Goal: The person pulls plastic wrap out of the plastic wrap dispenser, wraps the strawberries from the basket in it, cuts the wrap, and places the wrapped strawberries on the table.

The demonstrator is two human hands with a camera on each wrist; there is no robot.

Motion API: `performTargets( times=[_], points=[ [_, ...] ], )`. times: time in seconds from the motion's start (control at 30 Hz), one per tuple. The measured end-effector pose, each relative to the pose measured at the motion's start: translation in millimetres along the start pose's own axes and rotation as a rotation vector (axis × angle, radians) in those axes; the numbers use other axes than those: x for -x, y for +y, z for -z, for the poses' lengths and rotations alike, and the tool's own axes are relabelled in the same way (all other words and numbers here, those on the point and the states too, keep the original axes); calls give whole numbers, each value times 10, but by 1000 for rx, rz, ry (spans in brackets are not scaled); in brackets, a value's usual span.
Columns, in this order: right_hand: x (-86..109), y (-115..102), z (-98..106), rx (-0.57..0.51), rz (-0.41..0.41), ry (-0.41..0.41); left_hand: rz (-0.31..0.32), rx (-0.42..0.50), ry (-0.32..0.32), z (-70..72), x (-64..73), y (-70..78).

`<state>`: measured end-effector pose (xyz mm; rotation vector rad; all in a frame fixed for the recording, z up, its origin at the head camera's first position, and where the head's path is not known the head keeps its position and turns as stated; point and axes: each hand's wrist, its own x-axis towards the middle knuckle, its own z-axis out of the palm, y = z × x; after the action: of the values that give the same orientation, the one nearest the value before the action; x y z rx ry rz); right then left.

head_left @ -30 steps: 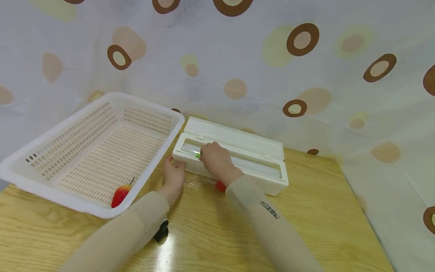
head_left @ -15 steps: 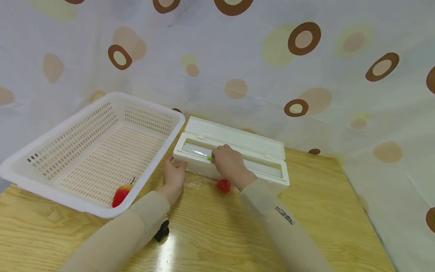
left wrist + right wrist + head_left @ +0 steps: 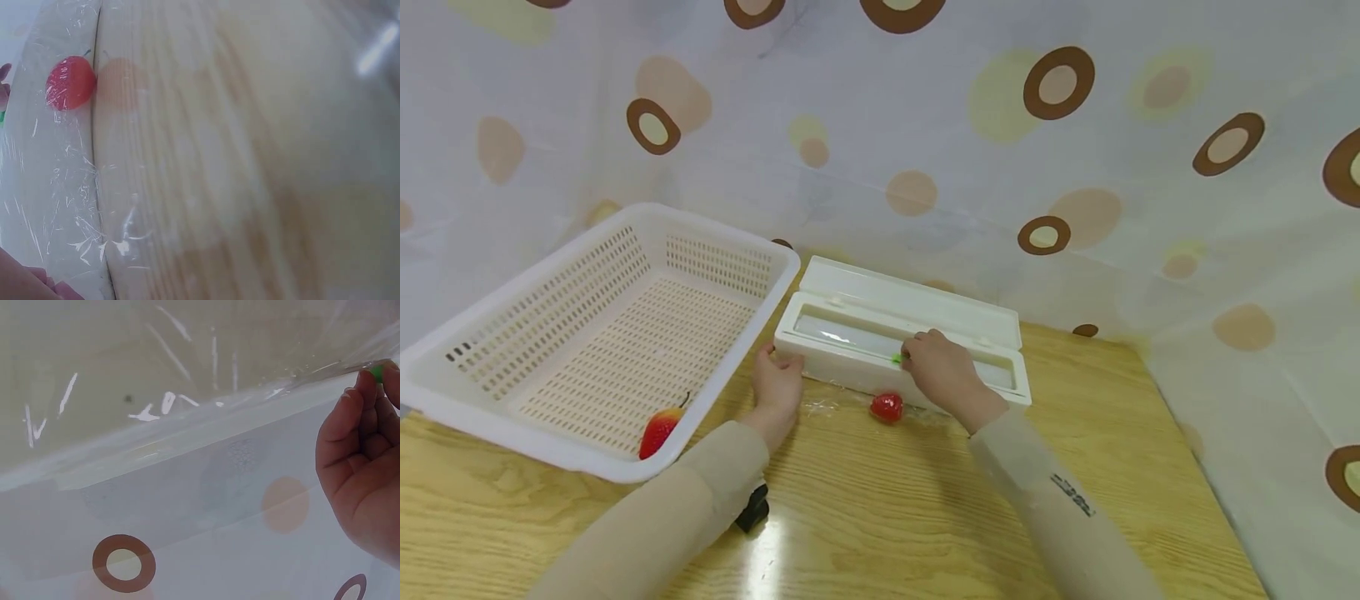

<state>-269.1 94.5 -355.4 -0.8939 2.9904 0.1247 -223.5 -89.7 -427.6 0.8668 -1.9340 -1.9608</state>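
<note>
A long white cling film dispenser (image 3: 842,357) lies with its lid tipped back; a film roll shows inside. At its left end my left hand (image 3: 777,387) grips the front corner, thumb on the front face. My right hand (image 3: 947,371) pinches a small green slide cutter (image 3: 897,358) on the front rim, right of the middle. The cutter (image 3: 377,373) shows between thumb and fingertip in the right wrist view. Clear cling film (image 3: 62,187) hangs down the front onto the table. A red fruit (image 3: 887,407) with a short stem lies at the film, close before the box.
A white plastic basket (image 3: 730,367) with slotted sides stands on the left, holding a red and yellow fruit (image 3: 658,432). The wooden table (image 3: 880,517) reaches a patterned curtain (image 3: 850,192) behind. A black device (image 3: 752,508) sits under the left sleeve.
My right hand has slid the green cutter rightward along the box's front rim, uncovering the red fruit in the head view. My left hand stays at the left end.
</note>
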Motion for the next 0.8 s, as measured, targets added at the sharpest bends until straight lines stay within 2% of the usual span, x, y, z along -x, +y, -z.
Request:
performTargets(
  times=[0.4, 0.6, 0.8],
  points=[
    [128, 141, 30, 7, -1, -10, 0, -5, -28, 7, 6, 18],
    [254, 328, 26, 7, -22, -2, -4, -13, -39, -6, 7, 27],
    [402, 534, -17, 2, -79, -24, 4, -10, -31, 22, 12, 30]
  ],
)
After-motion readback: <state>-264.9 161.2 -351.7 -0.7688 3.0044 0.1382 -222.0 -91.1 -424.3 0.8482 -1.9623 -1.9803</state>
